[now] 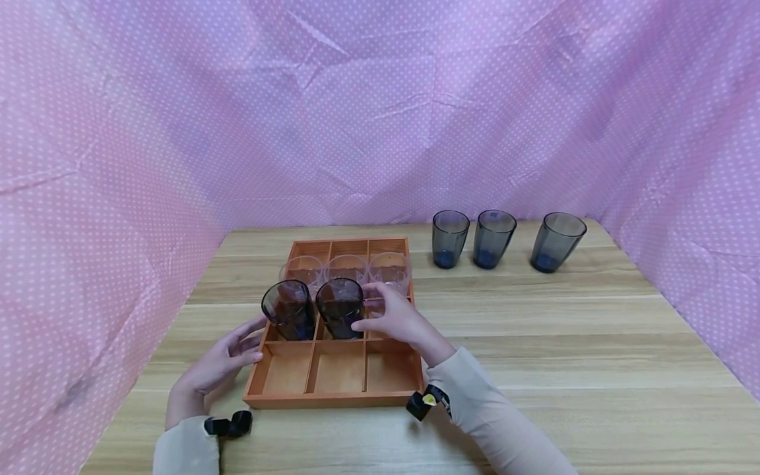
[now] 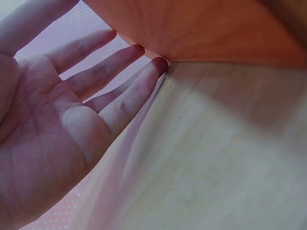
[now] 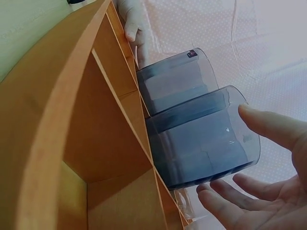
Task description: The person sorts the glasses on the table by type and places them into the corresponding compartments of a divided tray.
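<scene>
A wooden divided box [image 1: 335,400] lies on the table, its compartments in rows of three. Two dark tinted glasses stand in the middle row: the left glass [image 1: 289,311] and the centre glass [image 1: 340,309]. My right hand [image 1: 394,318] is at the centre glass's right side; its thumb overlaps the glass [image 3: 201,139] near the rim, while the spread fingers lie just off its wall in the right wrist view. My left hand [image 1: 220,363] rests its outstretched fingertips [image 2: 160,64] against the box's left side. Three clear glasses [image 1: 346,270] fill the back row.
Three more dark tinted glasses stand at the table's back right: one glass [image 1: 450,241] and a second glass [image 1: 494,241] close together, a third glass [image 1: 556,244] farther right. A pink dotted cloth [image 1: 380,119] hangs around the wooden table [image 1: 564,369].
</scene>
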Demonstrator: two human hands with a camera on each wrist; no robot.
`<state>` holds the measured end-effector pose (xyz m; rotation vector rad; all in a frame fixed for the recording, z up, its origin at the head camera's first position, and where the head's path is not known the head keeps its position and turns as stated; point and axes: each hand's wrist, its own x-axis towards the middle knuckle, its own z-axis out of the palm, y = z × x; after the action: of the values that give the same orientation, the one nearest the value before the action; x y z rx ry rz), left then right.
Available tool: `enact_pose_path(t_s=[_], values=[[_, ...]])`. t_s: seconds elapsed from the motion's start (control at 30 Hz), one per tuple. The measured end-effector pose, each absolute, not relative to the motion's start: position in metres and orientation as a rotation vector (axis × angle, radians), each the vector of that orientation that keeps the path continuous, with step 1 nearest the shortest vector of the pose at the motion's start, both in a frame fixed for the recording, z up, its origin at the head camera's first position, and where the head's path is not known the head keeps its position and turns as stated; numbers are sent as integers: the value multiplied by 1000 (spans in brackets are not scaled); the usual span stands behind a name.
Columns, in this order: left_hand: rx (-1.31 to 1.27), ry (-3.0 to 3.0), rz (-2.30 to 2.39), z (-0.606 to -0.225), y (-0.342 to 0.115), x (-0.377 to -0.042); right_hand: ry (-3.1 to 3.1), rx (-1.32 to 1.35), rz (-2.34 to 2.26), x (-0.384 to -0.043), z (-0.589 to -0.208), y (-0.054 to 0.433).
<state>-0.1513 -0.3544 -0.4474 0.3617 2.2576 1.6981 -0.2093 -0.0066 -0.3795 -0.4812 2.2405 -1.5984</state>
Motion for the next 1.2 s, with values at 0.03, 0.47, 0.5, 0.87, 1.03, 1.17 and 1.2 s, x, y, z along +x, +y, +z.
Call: enact_pose_path(t_s=[0.03, 0.47, 0.5, 0.87, 1.03, 1.17, 1.2], values=[[360, 2261, 1693, -447, -355, -151, 2237, -485, -1600, -210, -380, -6], [388, 2255, 1701, -448, -361, -159, 2192, -532, -1635, -215, -378, 1], [399, 2250, 1707, -447, -361, -159, 2175, -544, -1646, -215, -377, 3], [403, 2238, 1714, -447, -362, -164, 2156, -562, -1672, -219, -373, 26], [429, 2239, 1712, -449, -364, -164, 2125, -559, -1749, -222, -375, 39], [437, 2231, 1719, -452, -365, -165, 2130, -535, -1832, -227, -376, 51], [438, 2227, 1721, -452, -366, -165, 2135, -523, -1854, -229, -376, 54]])
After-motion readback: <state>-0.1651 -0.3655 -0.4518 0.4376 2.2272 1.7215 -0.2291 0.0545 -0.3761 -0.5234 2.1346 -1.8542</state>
